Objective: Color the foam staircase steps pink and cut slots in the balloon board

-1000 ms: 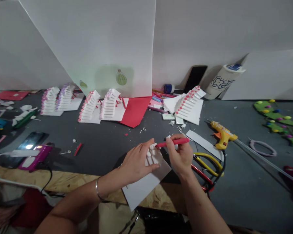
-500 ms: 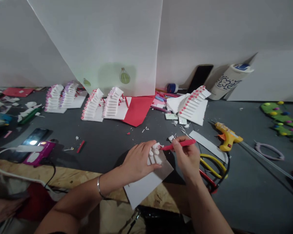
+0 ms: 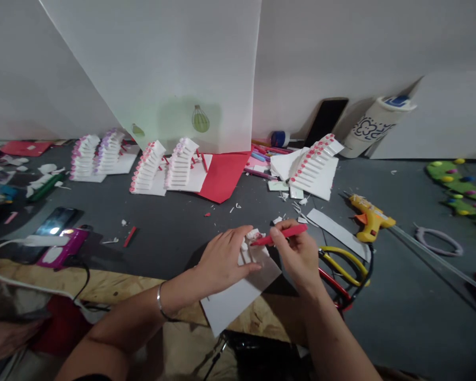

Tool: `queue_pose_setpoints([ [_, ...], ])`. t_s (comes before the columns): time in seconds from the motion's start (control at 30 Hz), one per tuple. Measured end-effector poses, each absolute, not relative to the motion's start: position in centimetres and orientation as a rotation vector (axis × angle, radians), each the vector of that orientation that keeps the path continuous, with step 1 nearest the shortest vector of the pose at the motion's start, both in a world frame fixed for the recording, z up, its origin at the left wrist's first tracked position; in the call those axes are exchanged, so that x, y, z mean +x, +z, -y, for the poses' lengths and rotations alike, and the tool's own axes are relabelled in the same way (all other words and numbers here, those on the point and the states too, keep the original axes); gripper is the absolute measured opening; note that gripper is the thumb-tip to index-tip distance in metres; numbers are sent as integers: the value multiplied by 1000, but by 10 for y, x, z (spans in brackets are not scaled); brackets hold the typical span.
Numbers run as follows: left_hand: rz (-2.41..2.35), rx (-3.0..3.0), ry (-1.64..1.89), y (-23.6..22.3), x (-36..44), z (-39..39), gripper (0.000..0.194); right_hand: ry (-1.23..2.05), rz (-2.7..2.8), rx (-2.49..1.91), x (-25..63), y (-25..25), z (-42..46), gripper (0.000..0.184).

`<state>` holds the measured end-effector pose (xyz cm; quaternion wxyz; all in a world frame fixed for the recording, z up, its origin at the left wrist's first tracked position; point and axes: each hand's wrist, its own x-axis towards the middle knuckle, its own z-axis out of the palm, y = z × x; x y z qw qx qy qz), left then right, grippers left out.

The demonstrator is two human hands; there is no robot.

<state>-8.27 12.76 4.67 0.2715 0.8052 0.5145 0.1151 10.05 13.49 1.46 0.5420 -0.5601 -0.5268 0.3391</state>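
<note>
My left hand [image 3: 222, 259] presses on a white card [image 3: 234, 299] that carries small folded paper tabs [image 3: 250, 248] near its far end. The fingers curl over those tabs and pin the card to the dark table. My right hand [image 3: 297, 256] grips a red marker [image 3: 280, 235] like a pen, and its tip touches the top tab, which shows a red mark. A silver bracelet circles my left wrist.
Finished white stair-like paper pieces [image 3: 315, 166] with coloured tips stand at the back, beside a red sheet [image 3: 222, 177]. A yellow glue gun [image 3: 371, 219] and scissors [image 3: 339, 267] lie to the right. A phone [image 3: 57, 222] and a pink device [image 3: 61, 248] lie left. Paper scraps are scattered.
The marker tip has moved left onto the top tab, which now shows red colour. My left hand stays on the card. The view has shifted slightly.
</note>
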Motion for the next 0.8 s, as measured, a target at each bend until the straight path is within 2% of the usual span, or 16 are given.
queue_pose_setpoints([
  [0.8, -1375, 2175, 311, 47, -83, -128, 75, 708, 1198, -1364, 101, 14, -136, 23],
])
